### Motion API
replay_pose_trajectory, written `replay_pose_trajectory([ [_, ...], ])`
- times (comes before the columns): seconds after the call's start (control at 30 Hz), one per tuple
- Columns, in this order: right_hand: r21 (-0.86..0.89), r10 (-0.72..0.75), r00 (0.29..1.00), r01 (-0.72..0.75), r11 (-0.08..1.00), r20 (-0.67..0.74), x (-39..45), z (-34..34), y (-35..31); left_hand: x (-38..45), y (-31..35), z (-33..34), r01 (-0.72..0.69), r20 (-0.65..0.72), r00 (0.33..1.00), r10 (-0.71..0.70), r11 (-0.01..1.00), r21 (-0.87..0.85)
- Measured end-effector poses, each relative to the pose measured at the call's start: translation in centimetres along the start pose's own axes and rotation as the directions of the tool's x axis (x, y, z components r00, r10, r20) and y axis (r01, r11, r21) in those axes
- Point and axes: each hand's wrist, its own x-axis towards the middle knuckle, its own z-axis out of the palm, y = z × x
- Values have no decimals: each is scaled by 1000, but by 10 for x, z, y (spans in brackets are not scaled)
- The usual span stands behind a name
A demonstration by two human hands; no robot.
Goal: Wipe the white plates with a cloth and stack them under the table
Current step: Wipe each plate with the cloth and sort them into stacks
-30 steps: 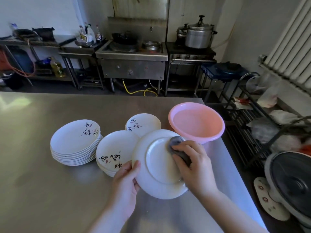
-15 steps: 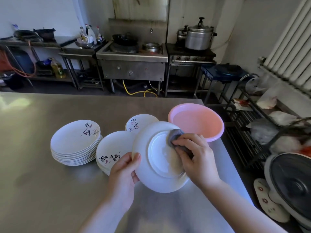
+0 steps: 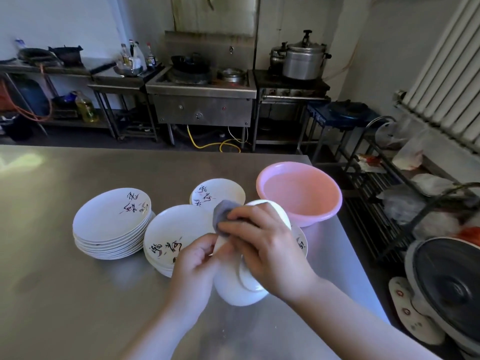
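Observation:
I hold a white plate (image 3: 235,291) tilted on edge above the steel table (image 3: 78,307), its underside facing me. My left hand (image 3: 197,266) grips its left rim. My right hand (image 3: 259,245) presses a grey cloth (image 3: 222,213) against the plate's upper left edge, fingers curled around the cloth. Three groups of white plates with dark lettering lie behind: a tall stack (image 3: 111,222) at left, a shorter stack (image 3: 174,235) in the middle, and a small stack (image 3: 217,192) at the back.
A pink plastic basin (image 3: 298,193) stands near the table's right edge, just behind my right hand. Another plate (image 3: 301,242) lies partly hidden under the held one. Right of the table are a wire rack (image 3: 376,203) with bags and a dark pot (image 3: 449,289).
The plate has turned more on edge, towards the right. My right hand moved the cloth from the plate's upper right to its upper left rim, and my left hand shifted along the rim.

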Motion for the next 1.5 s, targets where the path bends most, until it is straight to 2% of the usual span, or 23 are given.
replay_pose_trajectory([
  [0.07,-8,-85,996,85,996,24,-1,-2,0,-1,0,-1,0,21,1000,0,1000,6],
  [0.13,6,-78,997,78,997,-16,2,-6,8,-1,1,-3,6,43,999,-5,1000,-21],
  [0.27,73,145,979,-136,988,-144,9,-16,33,-1,1,-10,67,-3,998,-68,992,-102],
  [0.4,170,400,898,-372,912,-184,0,-23,57,5,3,-13,133,-74,985,-158,953,-271],
  [0.53,232,492,833,-441,867,-253,-19,-22,56,12,12,-2,120,-135,971,-198,887,-445],
  [0.67,276,486,801,-407,870,-349,-36,-6,38,18,18,16,57,-240,938,-249,796,-602],
  [0.8,228,373,830,-302,926,-415,-39,16,14,23,25,33,17,-281,916,-287,727,-687],
  [0.87,213,297,871,-228,950,-391,-34,25,1,23,26,39,7,-266,922,-281,700,-714],
  [0.97,176,176,942,-129,976,-286,-26,33,-11,21,27,43,76,-172,934,-314,645,-761],
  [1.07,111,117,964,-93,990,-238,-24,31,-7,21,28,43,102,-154,925,-347,619,-779],
  [1.17,69,100,962,-86,994,-252,-28,25,0,22,26,40,92,-185,921,-342,655,-750],
  [1.23,97,139,934,-113,989,-330,-35,21,6,24,24,37,68,-218,921,-322,686,-725],
  [1.3,167,261,867,-209,964,-425,-43,17,14,24,24,32,60,-251,916,-313,726,-685],
  [1.37,241,418,769,-342,908,-484,-46,12,24,23,24,27,76,-242,928,-283,781,-620],
  [1.43,338,567,697,-457,823,-439,-41,2,35,21,21,21,111,-197,949,-246,845,-523],
  [1.5,375,655,683,-543,751,-323,-28,-11,47,19,19,14,146,-148,963,-225,898,-416],
])
